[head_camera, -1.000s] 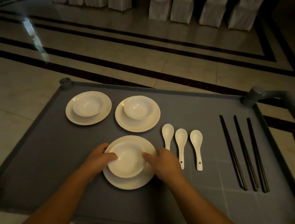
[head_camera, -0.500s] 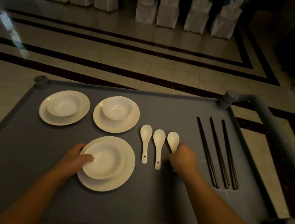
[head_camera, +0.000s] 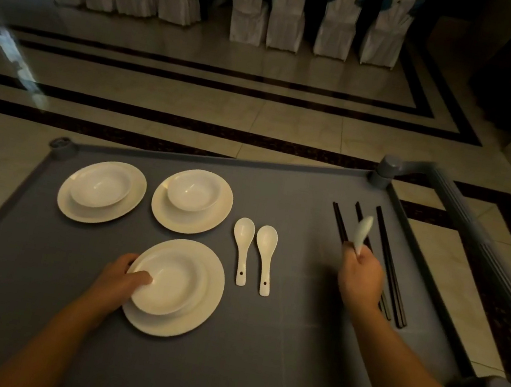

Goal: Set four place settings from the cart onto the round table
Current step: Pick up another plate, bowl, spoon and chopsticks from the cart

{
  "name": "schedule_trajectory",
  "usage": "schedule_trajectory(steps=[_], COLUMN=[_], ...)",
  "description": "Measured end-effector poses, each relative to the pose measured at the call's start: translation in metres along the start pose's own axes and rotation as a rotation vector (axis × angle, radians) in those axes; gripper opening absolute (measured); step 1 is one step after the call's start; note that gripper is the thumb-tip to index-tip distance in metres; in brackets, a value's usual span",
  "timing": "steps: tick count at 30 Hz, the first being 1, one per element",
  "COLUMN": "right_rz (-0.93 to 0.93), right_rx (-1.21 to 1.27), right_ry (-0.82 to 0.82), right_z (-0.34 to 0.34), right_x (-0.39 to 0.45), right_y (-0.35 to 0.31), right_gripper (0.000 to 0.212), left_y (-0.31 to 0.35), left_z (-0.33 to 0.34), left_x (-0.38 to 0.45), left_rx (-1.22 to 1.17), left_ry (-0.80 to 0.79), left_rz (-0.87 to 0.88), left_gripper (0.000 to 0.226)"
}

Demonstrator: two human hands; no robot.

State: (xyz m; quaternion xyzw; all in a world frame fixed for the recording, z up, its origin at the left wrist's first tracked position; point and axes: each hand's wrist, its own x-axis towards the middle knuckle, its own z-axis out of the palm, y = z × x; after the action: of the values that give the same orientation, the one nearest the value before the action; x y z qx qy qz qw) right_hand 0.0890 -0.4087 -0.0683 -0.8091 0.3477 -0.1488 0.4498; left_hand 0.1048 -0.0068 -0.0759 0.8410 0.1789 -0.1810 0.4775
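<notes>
On the grey cart top stand three white plates, each with a white bowl in it. My left hand grips the rim of the nearest bowl on its plate, thumb inside the bowl. My right hand holds a white spoon by its handle, raised over the black chopsticks at the cart's right. Two more white spoons lie side by side in the middle of the cart.
Two further plate-and-bowl sets sit at the cart's far left. The grey cart handle runs along the right side. Beyond lie a tiled floor and a row of white-covered chairs. The round table is out of view.
My right hand left the near bowl, took the rightmost spoon off the cart and carried it right, over the chopsticks. My left hand stayed on the bowl.
</notes>
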Motion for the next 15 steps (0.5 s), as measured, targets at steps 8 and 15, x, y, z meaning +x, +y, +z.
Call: schedule_trajectory(steps=[8, 15], right_rz=[-0.058, -0.003], right_rx=[-0.647, -0.862], right_ry=[-0.099, -0.338], right_z=[-0.013, -0.01], right_x=[0.027, 0.032], right_y=[0.005, -0.014], right_gripper=[0.018, 0.02], left_y=[0.002, 0.007], left_z=[0.003, 0.003], left_x=[-0.003, -0.009], left_rx=[0.019, 0.049], left_ry=[0.014, 0.029], left_rz=[-0.027, -0.046], left_gripper=[0.043, 0.048])
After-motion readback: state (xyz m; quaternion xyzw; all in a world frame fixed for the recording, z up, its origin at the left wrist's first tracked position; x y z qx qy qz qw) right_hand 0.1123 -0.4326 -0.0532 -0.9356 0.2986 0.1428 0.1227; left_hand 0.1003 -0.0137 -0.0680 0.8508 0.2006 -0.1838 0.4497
